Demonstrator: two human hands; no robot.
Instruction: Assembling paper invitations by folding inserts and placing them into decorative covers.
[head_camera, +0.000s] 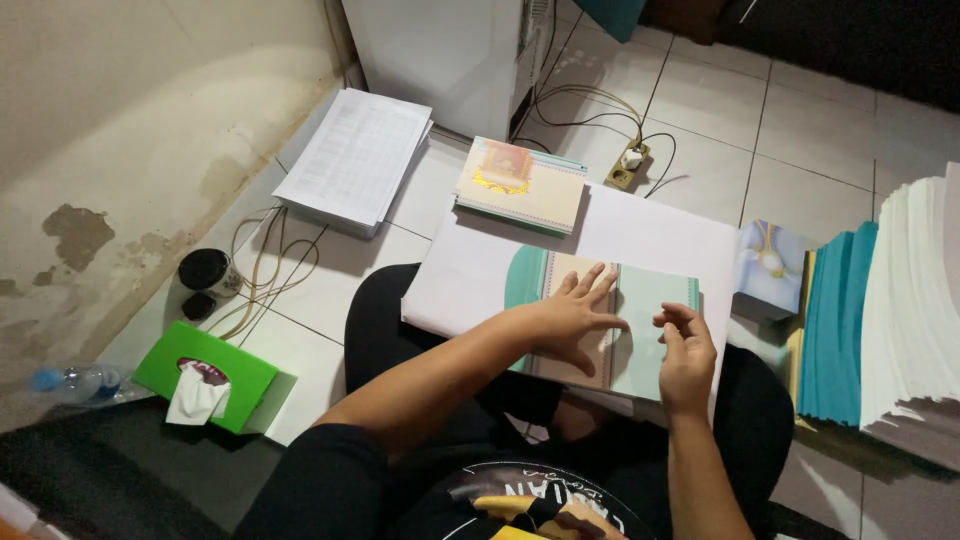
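Tiled floor (800, 150); left hand (570, 320) fingers splayed flat on card (655, 335), right hand (688, 355) fingers curled, empty; paper stacks (915, 300) at 3 o'clock.

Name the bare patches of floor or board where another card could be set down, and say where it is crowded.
Free: white board above the folded card; tiles beyond the power strip. Crowded: cables and cup by the wall; paper stacks beside the right hand.
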